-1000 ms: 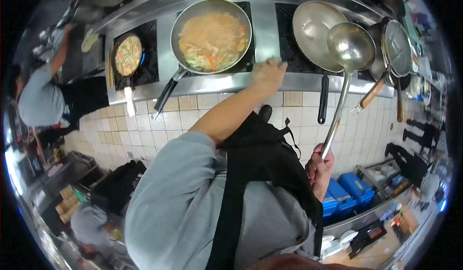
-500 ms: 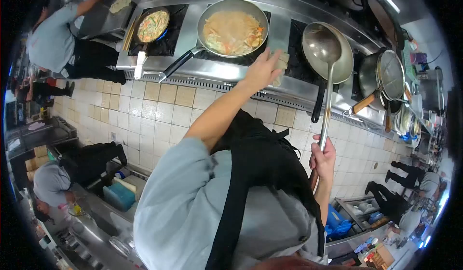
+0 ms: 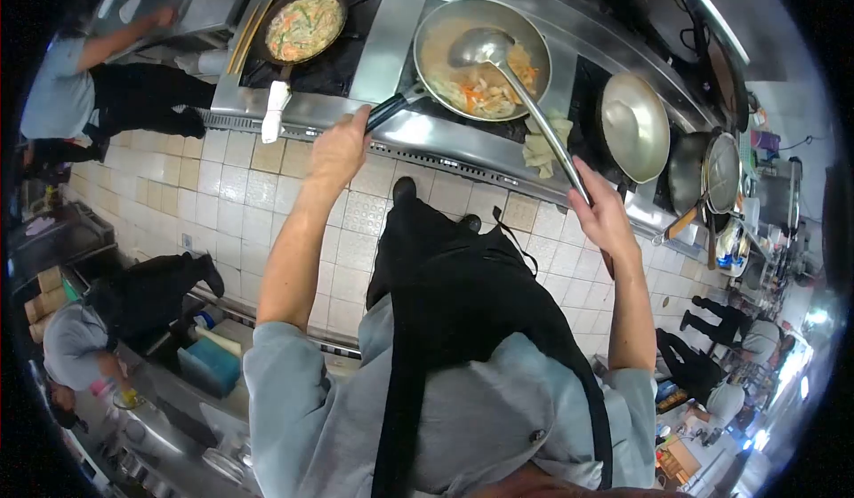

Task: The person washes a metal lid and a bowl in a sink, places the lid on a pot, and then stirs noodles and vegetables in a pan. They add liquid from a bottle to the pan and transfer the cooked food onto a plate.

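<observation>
My left hand (image 3: 341,149) is closed around the black handle of a frying pan (image 3: 527,31) on the stove. Noodle-like strips with orange pieces, perhaps carrot, and a brownish sauce (image 3: 487,96) lie in this pan. A long-handled metal ladle (image 3: 530,107) is in my right hand (image 3: 605,218), its fingers wrapped around the shaft. The ladle's bowl is over the food inside the pan, near its far side. Beneath the shaft, a crumpled pale cloth (image 3: 546,145) rests on the stove's front edge.
On the left burner stands a smaller pan of mixed food (image 3: 305,27), its handle wrapped in white cloth (image 3: 276,111). To the right are another pan (image 3: 634,129) and a strainer (image 3: 722,173). A co-worker (image 3: 58,93) stands at far left; other people work behind.
My left hand has gone from the cloth to the frying pan's handle. The ladle, held in my right hand, has swung left from the right-hand pan into the frying pan.
</observation>
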Demonstrator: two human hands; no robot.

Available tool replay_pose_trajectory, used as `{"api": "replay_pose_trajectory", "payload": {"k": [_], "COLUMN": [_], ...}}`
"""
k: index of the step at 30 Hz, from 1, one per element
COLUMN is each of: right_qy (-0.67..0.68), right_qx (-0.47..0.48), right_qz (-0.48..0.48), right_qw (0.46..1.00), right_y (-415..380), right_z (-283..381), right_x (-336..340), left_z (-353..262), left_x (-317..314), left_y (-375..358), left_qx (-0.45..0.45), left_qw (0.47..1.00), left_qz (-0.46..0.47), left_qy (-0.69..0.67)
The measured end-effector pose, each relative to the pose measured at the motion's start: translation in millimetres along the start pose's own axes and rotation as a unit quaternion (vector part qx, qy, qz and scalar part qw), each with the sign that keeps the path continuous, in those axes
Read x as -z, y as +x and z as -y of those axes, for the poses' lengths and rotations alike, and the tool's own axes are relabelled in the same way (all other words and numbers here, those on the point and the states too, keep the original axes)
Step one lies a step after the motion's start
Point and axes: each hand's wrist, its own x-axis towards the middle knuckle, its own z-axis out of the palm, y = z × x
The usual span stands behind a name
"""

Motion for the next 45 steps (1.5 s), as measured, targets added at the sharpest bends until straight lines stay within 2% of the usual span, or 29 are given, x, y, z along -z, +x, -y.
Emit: {"api": "replay_pose_trajectory", "payload": {"k": [2, 4, 6, 8, 9, 14, 17, 20, 22, 24, 25, 26, 28, 32, 34, 39, 43, 45], "right_qy": [0.000, -0.021, -0.039, -0.077, -0.065, -0.050, -0.102, -0.100, -0.097, -0.152, -0.180, -0.176, -0.173, -0.174, -0.206, -0.213, -0.220, -0.197], "right_qx": [-0.027, 0.006, -0.025, -0.022, 0.009, -0.022, -0.069, -0.014, -0.008, -0.018, 0.026, 0.021, -0.029, 0.028, 0.015, 0.012, 0.050, 0.037], "right_qz": [0.033, 0.025, 0.049, 0.071, 0.061, 0.076, 0.135, 0.098, 0.091, 0.108, 0.079, 0.078, 0.126, 0.116, 0.171, 0.242, 0.254, 0.273], "right_qw": [0.999, 0.999, 0.998, 0.994, 0.996, 0.996, 0.983, 0.990, 0.991, 0.982, 0.980, 0.981, 0.976, 0.978, 0.963, 0.947, 0.941, 0.941], "right_y": [29, 51, 68, 80, 85, 92, 85, 58, 48, 43, 41, 39, 43, 38, 41, 55, 67, 76], "right_z": [17, 22, 29, 25, 16, -3, -22, -61, -54, -48, -43, -34, -10, -10, -3, 0, -4, -5], "right_x": [-2, -8, -10, -14, -17, -12, 7, 23, 45, 68, 78, 92, 123, 169, 186, 199, 187, 168], "left_z": [9, 21, 30, 32, 30, 37, 35, 33, 30, 28, 29, 29, 29, 19, 15, 13, 8, 9], "left_x": [3, 3, 1, 6, 9, 5, 11, 12, 12, 11, 7, 3, 1, 4, 5, 4, 5, 1], "left_y": [4, 10, 19, 22, 23, 28, 27, 25, 21, 22, 22, 20, 20, 16, 14, 11, 8, 6], "left_qx": [-0.018, -0.037, -0.079, -0.070, -0.060, -0.081, -0.064, -0.062, -0.056, -0.055, -0.050, -0.047, -0.053, -0.054, -0.046, -0.038, -0.043, -0.047], "left_qw": [0.999, 0.997, 0.992, 0.994, 0.995, 0.993, 0.996, 0.996, 0.996, 0.996, 0.995, 0.996, 0.995, 0.994, 0.994, 0.996, 0.996, 0.996], "left_qz": [-0.028, -0.057, -0.087, -0.072, -0.063, -0.080, -0.062, -0.067, -0.071, -0.077, -0.082, -0.081, -0.081, -0.096, -0.094, -0.082, -0.075, -0.077], "left_qy": [-0.015, -0.026, -0.048, -0.045, -0.041, -0.032, -0.007, -0.009, -0.006, 0.000, 0.001, 0.002, 0.003, 0.007, 0.008, -0.001, -0.011, -0.023]}}
